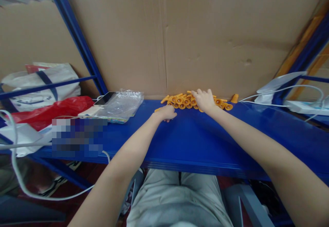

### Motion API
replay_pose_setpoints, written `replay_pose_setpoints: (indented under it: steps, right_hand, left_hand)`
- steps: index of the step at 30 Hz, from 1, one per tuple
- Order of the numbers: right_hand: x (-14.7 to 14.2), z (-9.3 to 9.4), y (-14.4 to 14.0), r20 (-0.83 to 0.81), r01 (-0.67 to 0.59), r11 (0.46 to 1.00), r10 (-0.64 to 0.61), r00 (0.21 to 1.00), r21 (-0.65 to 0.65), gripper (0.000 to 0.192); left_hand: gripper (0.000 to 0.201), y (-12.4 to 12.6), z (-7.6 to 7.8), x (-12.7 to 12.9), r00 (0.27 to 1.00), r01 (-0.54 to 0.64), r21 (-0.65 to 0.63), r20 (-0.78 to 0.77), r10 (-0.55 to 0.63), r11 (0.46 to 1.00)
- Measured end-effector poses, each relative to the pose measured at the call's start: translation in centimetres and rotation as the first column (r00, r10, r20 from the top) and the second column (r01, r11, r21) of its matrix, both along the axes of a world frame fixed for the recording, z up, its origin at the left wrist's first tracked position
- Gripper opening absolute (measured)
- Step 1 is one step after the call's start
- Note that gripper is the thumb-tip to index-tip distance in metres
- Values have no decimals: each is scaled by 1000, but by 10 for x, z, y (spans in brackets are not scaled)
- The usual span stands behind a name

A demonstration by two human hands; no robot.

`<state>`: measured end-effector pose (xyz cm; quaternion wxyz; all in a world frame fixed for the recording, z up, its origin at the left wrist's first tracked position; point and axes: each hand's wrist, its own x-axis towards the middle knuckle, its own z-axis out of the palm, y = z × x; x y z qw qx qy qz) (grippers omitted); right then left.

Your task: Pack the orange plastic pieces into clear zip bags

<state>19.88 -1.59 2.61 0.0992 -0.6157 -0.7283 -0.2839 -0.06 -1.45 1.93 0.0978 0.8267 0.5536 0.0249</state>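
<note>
Orange plastic pieces [187, 101] lie heaped at frame centre against the cardboard wall [205, 42]; your right hand [205, 99] rests spread on them, your left hand [166, 113] curls shut beside them (contents hidden) on the blue shelf [195, 141].

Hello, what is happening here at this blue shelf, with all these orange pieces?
A person sits at a blue metal shelf. The right hand rests on a pile of small orange plastic pieces against the brown cardboard wall. The left hand is curled beside the pile; whether it holds one is unclear. Clear plastic bags lie to the left.
</note>
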Motion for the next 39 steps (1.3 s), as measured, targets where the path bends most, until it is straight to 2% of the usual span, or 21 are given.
replay_pose_setpoints:
  steps: [5,13,22,27,29,33,37,39]
  right_hand:
    - [-3,2,1,-28,-15,998,13,1000,-66,57]
    - [-14,-2,6,-112,-46,981,25,993,-190,56]
    - [-5,1,1,-150,-78,954,35,988,-290,62]
    - [0,-6,7,-188,-159,927,99,977,-341,74]
    - [5,-6,11,-219,-208,926,142,965,-314,73]
    - [25,3,16,-270,-248,953,196,943,-173,67]
    - [60,16,17,-305,-111,993,98,947,-25,64]
    - [83,17,17,-354,16,1000,-13,935,4,60]
  left_hand:
    - [28,-2,0,3,998,45,6,-42,-45,999]
    - [29,-7,3,5,997,34,-2,-69,-34,999]
    - [32,-9,5,6,990,63,-7,-124,-64,998]
    - [33,-11,6,6,990,69,-6,-123,-70,998]
    - [33,-12,7,6,990,67,-9,-124,-68,998]
    - [33,-12,7,6,989,63,-8,-130,-64,998]
    - [33,-10,6,5,991,52,-5,-126,-53,999]
    - [33,-9,5,4,991,51,-9,-120,-52,999]
